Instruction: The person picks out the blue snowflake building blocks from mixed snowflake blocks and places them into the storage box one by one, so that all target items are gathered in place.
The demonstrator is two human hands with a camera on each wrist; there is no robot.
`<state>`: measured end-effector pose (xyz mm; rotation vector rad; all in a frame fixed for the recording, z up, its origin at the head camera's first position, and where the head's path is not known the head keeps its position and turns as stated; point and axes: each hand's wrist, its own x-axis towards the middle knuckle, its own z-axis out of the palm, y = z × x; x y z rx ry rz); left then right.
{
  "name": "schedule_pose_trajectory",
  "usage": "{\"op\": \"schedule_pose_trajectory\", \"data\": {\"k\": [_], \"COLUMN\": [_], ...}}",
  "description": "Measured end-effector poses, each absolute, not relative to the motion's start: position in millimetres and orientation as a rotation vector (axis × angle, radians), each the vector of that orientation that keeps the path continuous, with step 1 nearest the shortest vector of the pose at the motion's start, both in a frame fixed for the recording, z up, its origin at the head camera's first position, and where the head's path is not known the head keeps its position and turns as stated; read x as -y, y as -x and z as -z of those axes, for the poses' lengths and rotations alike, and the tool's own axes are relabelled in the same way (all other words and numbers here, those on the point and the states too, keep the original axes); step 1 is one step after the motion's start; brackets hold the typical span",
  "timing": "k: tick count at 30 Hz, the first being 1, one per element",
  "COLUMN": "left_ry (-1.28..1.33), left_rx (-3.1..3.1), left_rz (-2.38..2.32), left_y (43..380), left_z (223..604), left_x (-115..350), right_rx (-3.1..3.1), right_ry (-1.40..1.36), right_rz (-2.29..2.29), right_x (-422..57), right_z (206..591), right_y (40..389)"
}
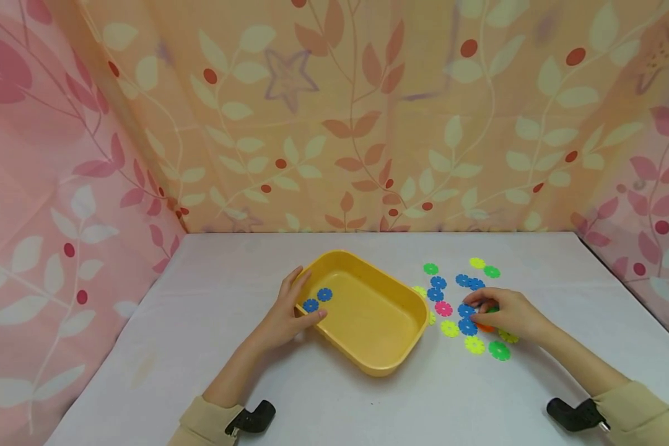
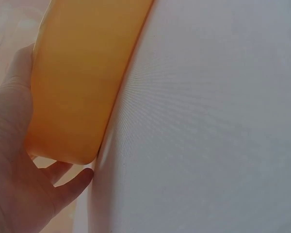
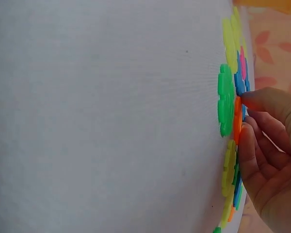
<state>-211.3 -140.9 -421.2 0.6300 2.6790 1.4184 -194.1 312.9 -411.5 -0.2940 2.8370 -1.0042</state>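
Observation:
My left hand [image 1: 284,316] grips the near left corner of a yellow plastic tray [image 1: 368,356], thumb over the rim and fingers along its outer end. Two blue snowflake discs [image 1: 324,294] lie inside, close to that hand. The left wrist view shows the tray's orange-looking side wall [image 2: 82,87] beside the palm. Right of the tray, my right hand [image 1: 507,313] is low over scattered snowflake discs, pinching a blue snowflake disc [image 1: 466,310] between thumb and index finger. Under the hand, an orange snowflake disc [image 3: 237,119] is partly hidden.
Around the right hand lie green discs [image 1: 499,350], yellow discs [image 1: 474,345], a pink disc [image 1: 443,308] and more blue discs [image 1: 436,294]. The white-covered table [image 1: 201,272] ends at a patterned curtain [image 1: 334,124] behind.

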Motion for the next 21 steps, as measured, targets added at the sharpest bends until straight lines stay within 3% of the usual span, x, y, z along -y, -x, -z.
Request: {"op": "schedule_pose_trajectory", "data": {"k": [21], "left_ry": [-0.636], "left_rx": [-2.688], "left_rz": [-1.407], "left_y": [211.5], "left_z": [421.3], "left_x": [141.2], "right_rx": [-2.825], "right_ry": [0.228], "right_rz": [1.130], "right_x": [-301.2], "right_z": [403.1], "right_y": [200.1]}}
